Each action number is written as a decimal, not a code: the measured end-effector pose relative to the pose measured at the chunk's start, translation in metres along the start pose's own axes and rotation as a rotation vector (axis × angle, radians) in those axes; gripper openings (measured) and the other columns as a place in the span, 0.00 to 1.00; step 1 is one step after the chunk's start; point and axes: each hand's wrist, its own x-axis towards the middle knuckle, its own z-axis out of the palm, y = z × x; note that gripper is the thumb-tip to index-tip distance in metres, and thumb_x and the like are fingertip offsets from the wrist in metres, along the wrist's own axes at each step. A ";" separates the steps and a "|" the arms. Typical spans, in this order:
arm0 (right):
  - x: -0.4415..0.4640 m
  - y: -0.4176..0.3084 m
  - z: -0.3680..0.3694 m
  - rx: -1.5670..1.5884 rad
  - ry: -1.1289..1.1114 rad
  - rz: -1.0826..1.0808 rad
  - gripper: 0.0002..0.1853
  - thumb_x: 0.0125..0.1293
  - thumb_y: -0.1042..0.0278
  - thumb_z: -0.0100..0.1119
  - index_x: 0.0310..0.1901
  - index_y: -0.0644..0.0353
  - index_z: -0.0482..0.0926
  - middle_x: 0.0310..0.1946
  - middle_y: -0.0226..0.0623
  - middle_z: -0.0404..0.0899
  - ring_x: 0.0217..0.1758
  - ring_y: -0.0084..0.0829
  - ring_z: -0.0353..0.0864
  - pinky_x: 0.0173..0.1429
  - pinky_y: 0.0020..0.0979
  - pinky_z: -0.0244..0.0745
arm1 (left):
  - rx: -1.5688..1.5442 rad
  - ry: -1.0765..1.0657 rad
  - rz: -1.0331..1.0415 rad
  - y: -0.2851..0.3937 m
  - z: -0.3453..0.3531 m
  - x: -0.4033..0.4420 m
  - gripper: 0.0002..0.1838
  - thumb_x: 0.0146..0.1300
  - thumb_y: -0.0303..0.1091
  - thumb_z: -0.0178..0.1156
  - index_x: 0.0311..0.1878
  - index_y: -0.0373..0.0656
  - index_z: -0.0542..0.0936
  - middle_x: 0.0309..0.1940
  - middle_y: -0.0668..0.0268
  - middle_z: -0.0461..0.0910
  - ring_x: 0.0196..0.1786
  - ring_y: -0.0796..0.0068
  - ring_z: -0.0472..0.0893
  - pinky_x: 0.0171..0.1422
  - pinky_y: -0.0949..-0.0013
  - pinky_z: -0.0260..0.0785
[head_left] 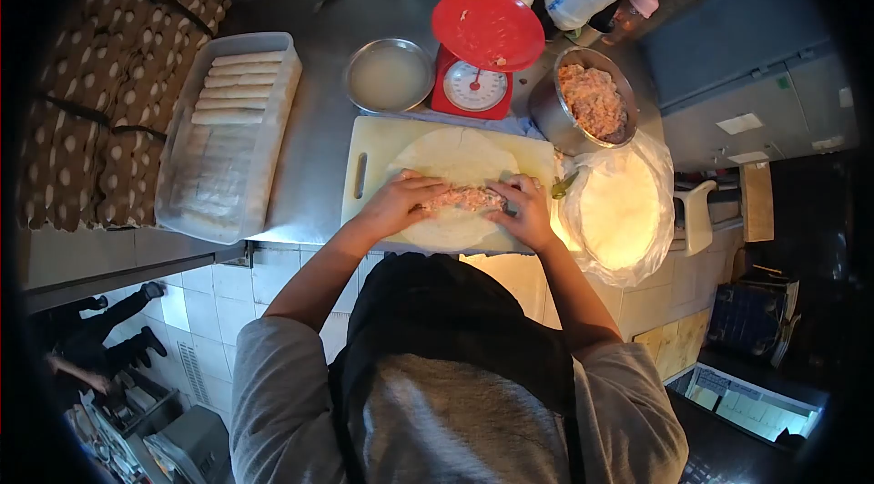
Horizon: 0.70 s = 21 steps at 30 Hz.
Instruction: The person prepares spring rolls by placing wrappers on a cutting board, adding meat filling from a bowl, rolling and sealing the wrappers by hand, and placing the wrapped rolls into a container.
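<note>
Grey shirt fabric (464, 420) lies closest. Left hand (401, 203) and right hand (524, 211), set apart, cup opposite ends of a strip of meat filling (464, 200) between thumb and fingers, on a round wrapper (455, 154) over a cutting board (364, 131). Beyond stand a pan (391, 111), red scale (487, 38) and meat pot (548, 109); farther left, a tub (214, 194) of rolls (238, 92).

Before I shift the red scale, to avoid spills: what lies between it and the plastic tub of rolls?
The head view shows a round metal bowl there, nearer the scale, and bare metal counter between bowl and tub.
</note>
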 end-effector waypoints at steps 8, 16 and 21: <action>0.011 -0.024 -0.006 -0.019 -0.019 -0.027 0.24 0.41 0.63 0.76 0.45 0.49 0.86 0.40 0.29 0.79 0.43 0.33 0.74 0.51 0.36 0.64 | 0.055 0.137 -0.126 0.019 -0.011 -0.014 0.26 0.51 0.31 0.69 0.57 0.44 0.80 0.57 0.63 0.79 0.62 0.59 0.71 0.67 0.63 0.64; 0.023 0.000 0.027 0.063 -0.045 -0.159 0.13 0.43 0.65 0.74 0.34 0.46 0.88 0.33 0.23 0.80 0.39 0.31 0.75 0.47 0.35 0.63 | -0.064 0.177 -0.100 -0.007 0.005 -0.013 0.18 0.51 0.33 0.69 0.48 0.42 0.84 0.47 0.63 0.84 0.55 0.61 0.78 0.61 0.62 0.69; 0.034 -0.027 0.024 0.241 -0.081 -0.130 0.13 0.41 0.68 0.74 0.33 0.46 0.88 0.33 0.23 0.80 0.38 0.28 0.75 0.47 0.35 0.64 | 0.052 0.288 -0.119 0.013 -0.002 -0.011 0.18 0.51 0.35 0.69 0.47 0.45 0.85 0.48 0.64 0.82 0.55 0.62 0.76 0.63 0.62 0.66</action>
